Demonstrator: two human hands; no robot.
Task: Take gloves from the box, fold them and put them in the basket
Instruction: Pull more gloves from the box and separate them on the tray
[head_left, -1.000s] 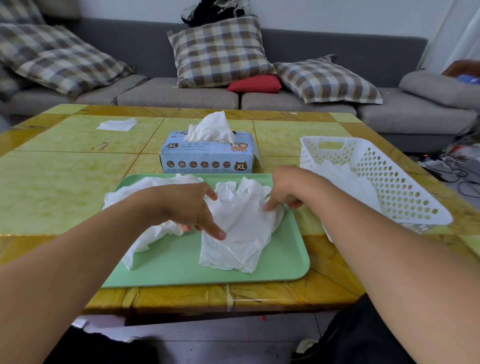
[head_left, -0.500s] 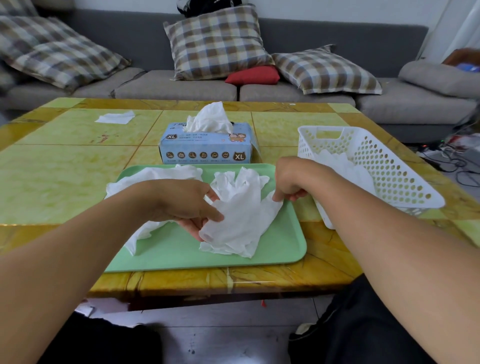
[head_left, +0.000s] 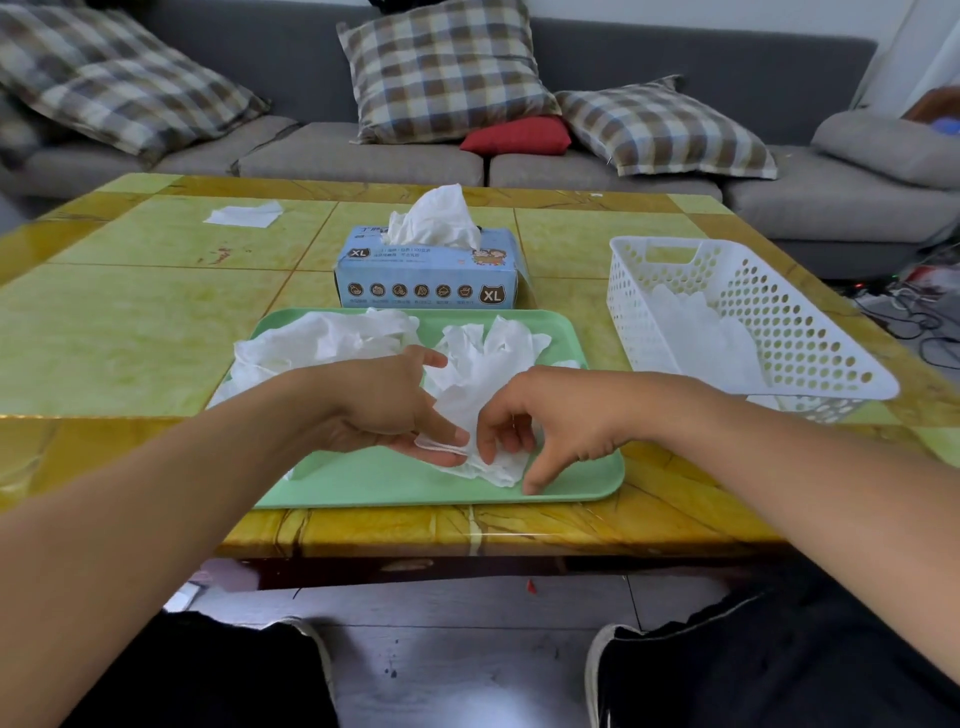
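A white glove (head_left: 483, 374) lies on the green tray (head_left: 363, 483), its fingers pointing away from me. My left hand (head_left: 384, 410) pinches the glove's cuff edge between thumb and fingers. My right hand (head_left: 540, 426) grips the same cuff end from the right, fingers curled into the crumpled material. A second crumpled glove (head_left: 311, 343) lies on the tray's left half, partly hidden by my left forearm. The blue glove box (head_left: 426, 275) stands behind the tray with a glove sticking out of its top. The white perforated basket (head_left: 779, 322) at the right holds folded gloves (head_left: 696, 327).
A loose white piece (head_left: 244, 214) lies on the yellow-green table (head_left: 130, 322) at the far left. A grey sofa with plaid cushions (head_left: 447, 67) runs behind the table. Cables lie on the floor at the right edge.
My right hand moved from the glove's right edge down to the cuff end, close to my left hand. My left hand now pinches the cuff.
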